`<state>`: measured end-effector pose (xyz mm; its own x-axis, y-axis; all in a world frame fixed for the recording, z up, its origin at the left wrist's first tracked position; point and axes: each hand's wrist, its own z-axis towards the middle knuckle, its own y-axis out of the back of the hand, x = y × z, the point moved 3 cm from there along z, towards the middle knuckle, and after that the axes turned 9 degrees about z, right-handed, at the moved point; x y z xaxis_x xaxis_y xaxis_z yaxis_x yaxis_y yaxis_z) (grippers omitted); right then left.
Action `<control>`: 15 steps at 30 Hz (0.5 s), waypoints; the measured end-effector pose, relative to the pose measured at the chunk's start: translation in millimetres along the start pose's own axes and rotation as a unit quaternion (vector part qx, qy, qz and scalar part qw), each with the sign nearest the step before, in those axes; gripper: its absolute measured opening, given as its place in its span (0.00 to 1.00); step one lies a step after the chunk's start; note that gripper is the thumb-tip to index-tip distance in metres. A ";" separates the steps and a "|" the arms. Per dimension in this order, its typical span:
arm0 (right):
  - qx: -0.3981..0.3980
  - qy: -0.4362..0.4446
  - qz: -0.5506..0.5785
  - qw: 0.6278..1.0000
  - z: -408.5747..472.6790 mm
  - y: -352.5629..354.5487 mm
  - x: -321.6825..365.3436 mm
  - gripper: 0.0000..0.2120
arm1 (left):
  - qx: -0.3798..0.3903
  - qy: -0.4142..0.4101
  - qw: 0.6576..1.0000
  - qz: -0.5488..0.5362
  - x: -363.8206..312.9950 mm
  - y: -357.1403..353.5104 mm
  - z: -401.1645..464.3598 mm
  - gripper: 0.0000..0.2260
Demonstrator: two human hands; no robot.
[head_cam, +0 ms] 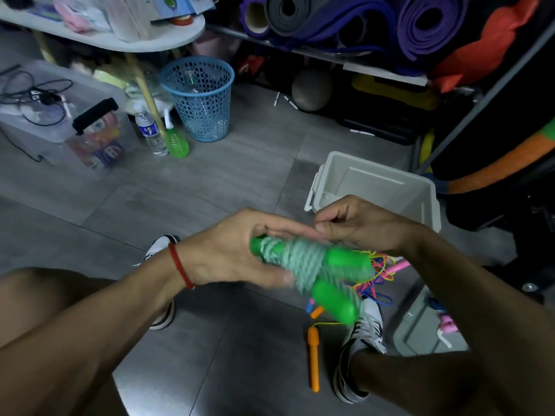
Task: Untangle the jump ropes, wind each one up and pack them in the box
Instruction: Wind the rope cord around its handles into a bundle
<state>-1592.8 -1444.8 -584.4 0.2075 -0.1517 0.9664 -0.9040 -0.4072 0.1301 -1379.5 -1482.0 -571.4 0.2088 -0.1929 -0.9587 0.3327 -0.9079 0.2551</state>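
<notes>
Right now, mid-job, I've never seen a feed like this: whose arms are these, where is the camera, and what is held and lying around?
There is no machine here. A person wears one wide-angle camera on the head, looking forward and down, so the arms are their own. The left hand grips a green jump rope, its cord wound round its green handles. The right hand pinches at the bundle's upper end; motion blur hides exactly what it pinches. Beyond the hands an open white box stands on the grey floor. Below them lie an orange handle and a tangle of coloured cords, still unsorted. Further back is a blue basket.
</notes>
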 end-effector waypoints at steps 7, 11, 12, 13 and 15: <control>-0.105 0.004 0.098 0.990 13.5 -15.0 -24.6 0.05 | -0.206 0.129 0.873 -0.422 29.1 7.4 18.7 0.18; -0.126 -0.005 -0.004 0.992 20.5 -39.4 -24.7 0.10 | -0.263 0.191 0.851 -0.411 42.4 9.0 19.7 0.18; -0.144 -0.008 -0.034 0.989 22.4 -43.9 -23.6 0.12 | -0.273 0.200 0.850 -0.403 45.3 9.3 19.4 0.17; -0.161 -0.012 -0.069 0.984 23.7 -47.6 -22.3 0.13 | -0.281 0.205 0.850 -0.397 46.9 9.4 19.8 0.15; -0.193 -0.037 -0.130 0.972 23.6 -54.2 -19.1 0.14 | -0.294 0.212 0.847 -0.388 48.2 9.0 20.5 0.13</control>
<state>-1538.9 -1441.1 -615.1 0.4603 -0.1589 0.8734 -0.8877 -0.0748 0.4542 -1385.3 -1507.1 -618.0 -0.0132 0.6413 -0.7671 0.8958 -0.3332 -0.2940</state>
